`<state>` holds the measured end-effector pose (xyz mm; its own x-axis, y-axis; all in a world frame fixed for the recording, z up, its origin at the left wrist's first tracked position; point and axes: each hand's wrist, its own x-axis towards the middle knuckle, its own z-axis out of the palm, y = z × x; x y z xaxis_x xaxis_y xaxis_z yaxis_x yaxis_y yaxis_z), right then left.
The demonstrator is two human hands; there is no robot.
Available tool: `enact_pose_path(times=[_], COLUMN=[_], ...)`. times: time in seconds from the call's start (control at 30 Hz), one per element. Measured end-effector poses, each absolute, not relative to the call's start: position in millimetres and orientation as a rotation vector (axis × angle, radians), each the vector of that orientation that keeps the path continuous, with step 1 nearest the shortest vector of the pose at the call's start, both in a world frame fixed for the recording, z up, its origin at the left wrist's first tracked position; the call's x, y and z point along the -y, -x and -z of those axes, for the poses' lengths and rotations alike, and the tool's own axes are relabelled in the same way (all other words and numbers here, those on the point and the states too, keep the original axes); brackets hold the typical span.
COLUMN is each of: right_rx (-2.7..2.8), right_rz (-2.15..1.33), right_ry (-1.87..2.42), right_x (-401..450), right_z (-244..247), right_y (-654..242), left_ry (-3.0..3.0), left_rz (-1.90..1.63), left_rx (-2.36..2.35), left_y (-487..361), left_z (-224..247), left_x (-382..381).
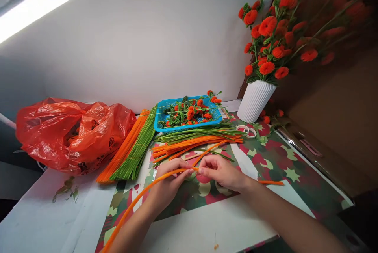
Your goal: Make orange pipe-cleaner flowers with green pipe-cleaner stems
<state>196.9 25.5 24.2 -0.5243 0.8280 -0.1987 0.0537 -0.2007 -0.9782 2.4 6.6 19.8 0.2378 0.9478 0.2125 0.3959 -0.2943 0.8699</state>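
Both hands meet over the middle of the table, fingers pinched on orange pipe cleaner [141, 192]. From my left hand [173, 178] a long length curves down over the left forearm to the bottom edge. Another orange strand slants up from between the hands toward the loose stems behind. My right hand [223, 172] pinches the orange stem at its thumb and forefinger, close to the left fingertips. A short orange twist shows between the two pinches; whether it is one stem or two joined, I cannot tell.
Behind the hands lie loose orange stems [189, 145] and green stems [201, 133]. A blue basket [165, 129] holds orange pipe-cleaner flowers. White-handled scissors [251, 133] lie near a white vase [255, 101] of flowers. Green [136, 158] and orange [118, 160] bundles sit beside a red bag [73, 134].
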Motion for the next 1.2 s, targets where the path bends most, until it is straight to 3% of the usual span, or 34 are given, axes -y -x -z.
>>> enact_pose_path(times=[0.53,0.83,1.2], right_rx=[1.983,1.523,1.169], right_rz=[-1.034,-1.875,-2.512], right_ry=[1.122,1.004,0.844], right_x=[-18,-29,-34], right_z=[-31,-24,-22], right_y=[-198,-199,-206], left_ry=[-1.45,-2.233,-2.719], left_rz=[-0.867,-1.25,-1.195], left_rx=[-1.302,-1.13,-0.697], left_y=[-6,0,10], left_z=[-25,-23,-26], left_x=[-8,-6,-12])
